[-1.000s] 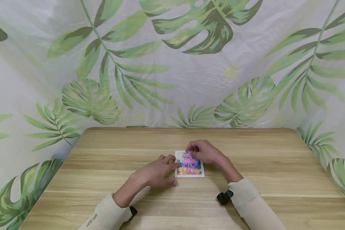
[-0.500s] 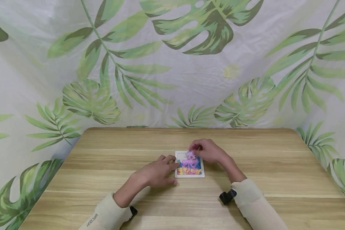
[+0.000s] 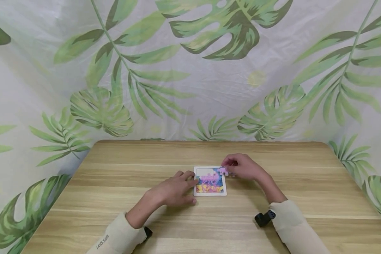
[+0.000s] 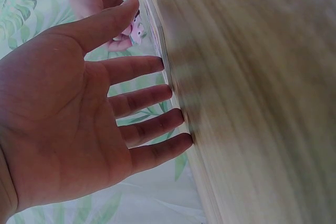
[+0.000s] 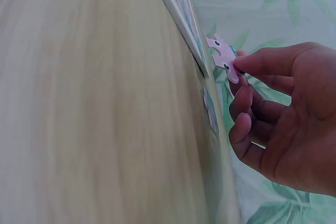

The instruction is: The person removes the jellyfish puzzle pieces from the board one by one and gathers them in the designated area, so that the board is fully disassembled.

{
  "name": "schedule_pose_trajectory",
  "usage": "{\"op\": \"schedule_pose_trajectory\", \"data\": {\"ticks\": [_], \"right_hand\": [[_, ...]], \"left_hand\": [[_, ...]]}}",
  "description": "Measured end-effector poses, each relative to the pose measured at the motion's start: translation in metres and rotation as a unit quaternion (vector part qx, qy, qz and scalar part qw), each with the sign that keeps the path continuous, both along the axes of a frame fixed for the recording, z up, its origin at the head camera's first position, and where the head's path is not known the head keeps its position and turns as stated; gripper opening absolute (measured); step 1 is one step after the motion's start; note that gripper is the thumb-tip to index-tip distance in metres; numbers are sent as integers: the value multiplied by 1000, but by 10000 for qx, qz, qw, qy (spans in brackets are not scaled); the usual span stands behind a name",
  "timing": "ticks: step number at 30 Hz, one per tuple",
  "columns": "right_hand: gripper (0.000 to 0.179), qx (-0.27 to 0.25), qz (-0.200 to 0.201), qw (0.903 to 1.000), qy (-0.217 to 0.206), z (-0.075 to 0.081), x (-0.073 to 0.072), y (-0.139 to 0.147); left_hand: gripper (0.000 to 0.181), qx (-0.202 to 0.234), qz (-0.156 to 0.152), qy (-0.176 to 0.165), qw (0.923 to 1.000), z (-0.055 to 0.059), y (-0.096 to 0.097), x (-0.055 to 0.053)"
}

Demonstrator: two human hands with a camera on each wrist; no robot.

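Note:
A small square jigsaw puzzle with a white border and a pink sea-creature picture lies flat on the table. Its upper part shows a pale bare area. My left hand rests at the puzzle's left edge, fingers extended and fingertips down, as the left wrist view also shows. Beyond the upper right corner, my right hand pinches a pink puzzle piece with printed eyes between thumb and index finger. That piece is raised above the table. Another puzzle piece lies on the table beside the puzzle, partly under the right hand.
The wood-grain table extends around both hands, its far edge against a leaf-printed cloth. Black wrist cameras sit at both sleeve cuffs.
My right hand has lifted the pink piece out of the puzzle's upper part and carried it right, past the puzzle's right edge. The left hand has stayed in place.

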State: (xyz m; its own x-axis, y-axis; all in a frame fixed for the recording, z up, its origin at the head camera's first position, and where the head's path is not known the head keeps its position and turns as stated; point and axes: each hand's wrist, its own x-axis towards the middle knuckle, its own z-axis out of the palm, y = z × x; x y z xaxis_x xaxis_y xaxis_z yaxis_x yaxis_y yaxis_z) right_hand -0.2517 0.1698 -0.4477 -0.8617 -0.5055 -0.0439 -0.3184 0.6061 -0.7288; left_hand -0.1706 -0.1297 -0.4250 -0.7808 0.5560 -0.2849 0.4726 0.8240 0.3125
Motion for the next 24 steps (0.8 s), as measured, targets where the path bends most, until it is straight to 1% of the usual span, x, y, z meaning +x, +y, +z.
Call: {"op": "schedule_pose_trajectory", "data": {"ticks": [9,15,24], "right_hand": [[15,36,-150,9999,31,1,2,26],[15,7,-210,9998,41,0,3,42],[16,23,-294,9995,-92,0,5,57]], "left_hand": [[66,-8,-8,31,10000,-1,1,-1],[66,-51,-66,65,9999,-2,1,-2],[67,-80,-47,52,9999,-3,0,-2]]}}
